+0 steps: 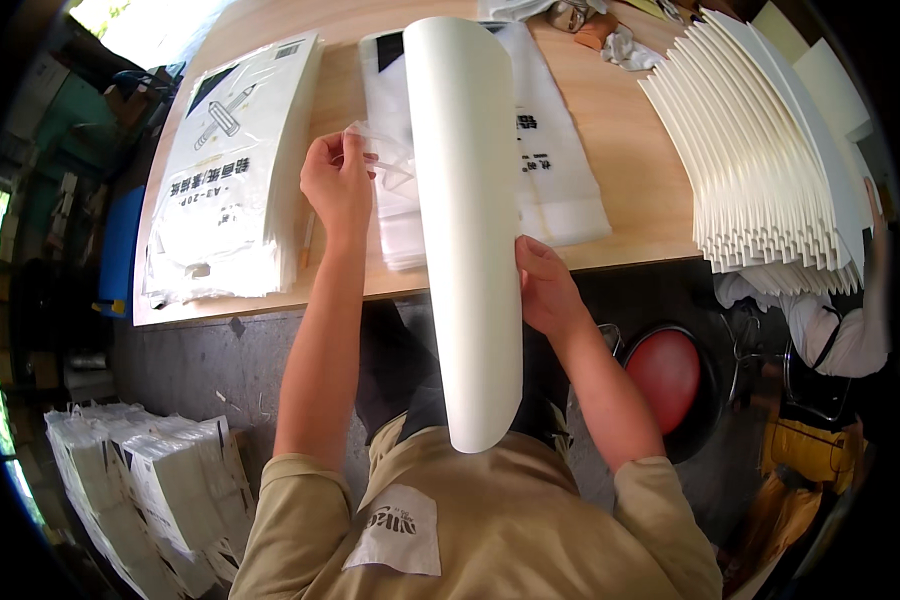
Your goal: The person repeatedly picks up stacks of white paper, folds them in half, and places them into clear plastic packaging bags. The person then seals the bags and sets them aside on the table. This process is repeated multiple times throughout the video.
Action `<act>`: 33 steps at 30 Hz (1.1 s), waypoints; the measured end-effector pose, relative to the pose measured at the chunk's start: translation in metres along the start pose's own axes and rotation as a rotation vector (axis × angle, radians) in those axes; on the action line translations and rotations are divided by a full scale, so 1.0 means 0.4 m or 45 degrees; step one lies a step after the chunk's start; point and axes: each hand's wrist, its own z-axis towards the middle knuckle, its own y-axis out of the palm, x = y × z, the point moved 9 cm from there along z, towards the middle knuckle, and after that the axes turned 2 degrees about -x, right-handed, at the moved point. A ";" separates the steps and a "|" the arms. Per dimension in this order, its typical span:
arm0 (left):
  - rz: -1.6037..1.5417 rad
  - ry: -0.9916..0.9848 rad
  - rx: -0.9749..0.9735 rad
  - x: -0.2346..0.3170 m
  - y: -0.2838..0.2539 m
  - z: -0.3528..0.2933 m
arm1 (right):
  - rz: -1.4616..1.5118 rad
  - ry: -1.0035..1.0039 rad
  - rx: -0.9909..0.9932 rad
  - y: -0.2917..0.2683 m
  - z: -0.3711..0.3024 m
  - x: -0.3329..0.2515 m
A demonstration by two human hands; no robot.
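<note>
While your left hand (336,190) has its fingers pinched on the thin edge of a clear plastic bag (394,172), the fingers of your right hand (550,292) are clamped on the right edge of the white paper (465,230), the thumb in view and the rest mostly hidden. The paper stands in a long curve before you, its far end above the counter (622,140), its near end reaching toward your tan shirt (530,500). Partly covered behind it lies a stack of printed clear bags (562,190). Left of your left hand, wrapped packets (220,175) showing a pencil drawing lie piled on the counter. Over on the right, white sheets (755,170) rise in a fanned pile. Below the counter are a red-seated stool (662,375) to your right and, at lower left, stacked white bundles (165,475).
</note>
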 end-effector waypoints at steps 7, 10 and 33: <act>0.215 0.314 -0.193 0.035 0.037 -0.054 | 0.098 0.019 0.006 -0.023 0.003 0.003; 0.377 0.477 -0.315 0.056 0.074 -0.083 | 0.132 -0.007 -0.119 -0.008 0.004 -0.004; 1.011 0.700 -0.606 0.024 0.121 -0.175 | 0.596 -0.491 -0.156 -0.201 -0.099 -0.323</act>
